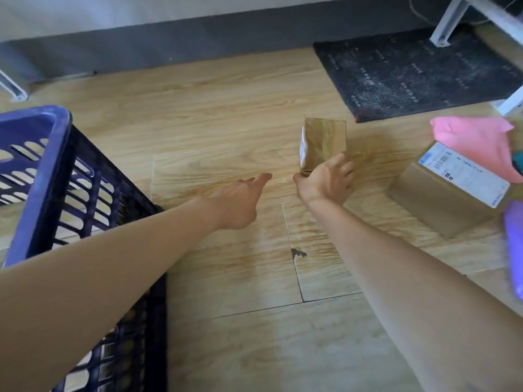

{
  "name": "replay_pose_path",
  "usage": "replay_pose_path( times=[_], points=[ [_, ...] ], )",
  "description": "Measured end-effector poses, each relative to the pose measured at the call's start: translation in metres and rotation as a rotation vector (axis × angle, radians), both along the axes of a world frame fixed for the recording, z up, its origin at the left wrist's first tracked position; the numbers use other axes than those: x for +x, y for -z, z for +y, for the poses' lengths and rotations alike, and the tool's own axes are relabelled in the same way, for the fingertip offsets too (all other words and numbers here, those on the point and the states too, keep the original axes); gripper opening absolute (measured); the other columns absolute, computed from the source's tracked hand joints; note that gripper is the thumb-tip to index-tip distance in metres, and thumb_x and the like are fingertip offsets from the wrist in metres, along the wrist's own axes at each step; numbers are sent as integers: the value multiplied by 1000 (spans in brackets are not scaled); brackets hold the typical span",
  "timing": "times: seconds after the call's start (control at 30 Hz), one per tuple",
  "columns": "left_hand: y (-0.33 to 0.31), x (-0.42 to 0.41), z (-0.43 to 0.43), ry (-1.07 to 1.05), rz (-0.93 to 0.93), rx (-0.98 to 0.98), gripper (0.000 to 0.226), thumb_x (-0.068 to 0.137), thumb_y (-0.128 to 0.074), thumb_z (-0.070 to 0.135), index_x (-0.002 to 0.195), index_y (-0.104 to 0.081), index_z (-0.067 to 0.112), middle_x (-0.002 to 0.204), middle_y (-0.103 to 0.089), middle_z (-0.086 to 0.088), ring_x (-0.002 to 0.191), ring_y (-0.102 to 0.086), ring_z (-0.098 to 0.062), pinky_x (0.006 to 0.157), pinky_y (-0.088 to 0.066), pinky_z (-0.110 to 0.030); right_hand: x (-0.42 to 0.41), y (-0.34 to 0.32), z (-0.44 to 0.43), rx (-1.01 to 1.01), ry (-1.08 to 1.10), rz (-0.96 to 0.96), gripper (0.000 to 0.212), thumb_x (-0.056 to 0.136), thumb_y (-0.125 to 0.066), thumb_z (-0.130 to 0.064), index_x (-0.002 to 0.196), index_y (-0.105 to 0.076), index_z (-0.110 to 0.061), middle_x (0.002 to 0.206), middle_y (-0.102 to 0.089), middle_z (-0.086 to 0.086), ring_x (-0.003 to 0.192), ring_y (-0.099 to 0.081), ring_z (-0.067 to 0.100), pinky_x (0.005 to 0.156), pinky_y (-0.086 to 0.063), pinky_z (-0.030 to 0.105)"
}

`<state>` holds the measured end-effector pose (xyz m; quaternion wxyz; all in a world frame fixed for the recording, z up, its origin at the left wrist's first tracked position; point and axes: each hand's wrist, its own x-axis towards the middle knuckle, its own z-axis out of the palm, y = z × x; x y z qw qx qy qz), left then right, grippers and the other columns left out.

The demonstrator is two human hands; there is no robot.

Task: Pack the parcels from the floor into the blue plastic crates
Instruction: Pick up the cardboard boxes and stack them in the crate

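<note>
Small brown parcel (pixel 323 145): flat, tan, with a white label along its left edge; held upright above the wooden floor (pixel 226 131), near the middle of the view, its lower end gripped by the right hand (pixel 325 181), fingers closed around the bottom edge.
Left hand (pixel 240 202): empty, fingers extended and loosely together, reaching forward over the floor just left of the parcel, not touching it.
Blue plastic crate (pixel 42 176): slatted sides, at the left edge of the view, partly behind the left forearm; floor shows through the slats; what it contains cannot be told.
Cardboard box (pixel 441 199): on the floor at right, white shipping label on top.
Pink parcel (pixel 475 140): soft bag, lying beyond the box and overlapping its far corner.
Purple parcel (pixel 515 244): only partly visible at the right edge.
Black mat (pixel 410 75): against the far wall, a white frame leg (pixel 447 24) standing on it.
</note>
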<state>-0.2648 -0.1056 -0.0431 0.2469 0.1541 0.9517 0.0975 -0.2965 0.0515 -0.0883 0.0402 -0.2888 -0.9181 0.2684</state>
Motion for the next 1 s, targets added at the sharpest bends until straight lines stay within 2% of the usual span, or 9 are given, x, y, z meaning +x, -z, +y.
replay_pose_path(
  times=[0.13, 0.3, 0.43, 0.5, 0.57, 0.7, 0.73, 0.87, 1.0],
  points=[
    [-8, 8, 4, -3, 26, 15, 75, 90, -42, -1, 149, -7, 30, 142, -43, -8, 115, -52, -28, 92, -48, -45, 17, -3, 5, 32, -92, 5, 101, 65, -82, -45, 138, -26, -2, 138, -37, 19, 125, -38, 33, 99, -36, 37],
    [-30, 17, 4, -1, 83, 29, 78, 90, -41, -5, 149, -6, 32, 147, -37, -8, 121, -50, -28, 88, -50, -41, 51, -23, 18, 14, -295, 32, 115, 64, -83, -36, 147, -10, -4, 140, -33, 17, 128, -33, 31, 103, -31, 35],
    [-56, 26, 0, 16, 139, -6, 79, 90, -39, -2, 149, -3, 36, 145, -40, -6, 116, -53, -29, 78, -51, -38, 77, -50, 25, -12, -427, 51, 118, 60, -83, -31, 149, -9, -8, 142, -30, 14, 130, -29, 28, 105, -31, 34],
    [-69, 32, -7, 36, 162, 0, 80, 88, -39, -2, 147, -5, 40, 142, -43, -5, 112, -55, -30, 81, -53, -43, 88, -66, 25, -11, -490, 55, 114, 59, -83, -30, 148, -13, -11, 143, -30, 11, 131, -28, 26, 104, -35, 35],
    [-83, 40, -16, 57, 186, 13, 82, 85, -39, -2, 146, -7, 42, 145, -41, -5, 118, -51, -31, 88, -51, -46, 98, -85, 22, 2, -553, 58, 111, 60, -82, -29, 148, -16, -14, 143, -30, 8, 130, -30, 25, 102, -37, 35],
    [-117, 59, -32, 86, 229, 21, 79, 88, -43, -3, 150, -11, 34, 158, -18, 4, 140, -27, -23, 103, -37, -33, 118, -126, 12, -7, -670, 67, 112, 60, -80, -25, 149, -15, -18, 144, -29, 3, 131, -30, 22, 97, -31, 26],
    [-127, 64, -37, 98, 235, 27, 78, 89, -47, -1, 150, -11, 31, 159, -13, 5, 142, -23, -22, 106, -34, -33, 123, -137, 9, -1, -696, 73, 111, 59, -79, -24, 149, -15, -18, 145, -28, 2, 131, -30, 22, 96, -31, 26],
    [-168, 86, -60, 132, 244, 55, 95, 79, -75, 22, 151, -12, 26, 159, -9, -1, 144, -17, -23, 115, -23, -37, 143, -184, -8, 31, -798, 112, 111, 61, -80, -27, 150, -14, -18, 149, -26, 2, 136, -27, 22, 106, -31, 32],
    [-213, 103, -89, 184, 344, -64, 107, 70, -81, 35, 150, -11, 33, 159, -9, 5, 144, -15, -19, 112, -29, -44, 165, -229, -32, 38, -898, 121, 110, 63, -81, -30, 150, -15, -20, 153, -22, -3, 140, -23, 15, 109, -27, 28]
  ],
)
